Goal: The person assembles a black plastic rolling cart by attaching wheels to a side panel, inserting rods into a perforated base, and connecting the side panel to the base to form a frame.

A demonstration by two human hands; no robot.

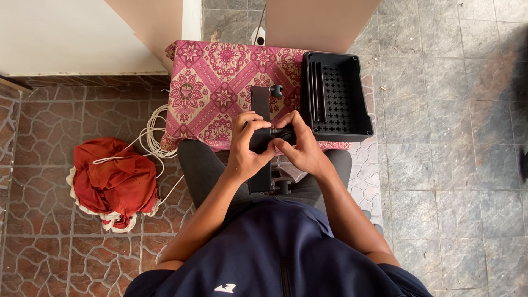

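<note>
I sit at a small table draped in a pink patterned cloth. A long black bar-shaped part reaches from the cloth down over my lap. My left hand wraps around its middle. My right hand pinches a round black knob on the bar's right side. A second black knob sticks out of the bar higher up, and a third shows near its lower end.
A black plastic tray with a gridded bottom and several slats lies on the cloth's right side. A red cloth bundle and a coiled white cable lie on the tiled floor at left.
</note>
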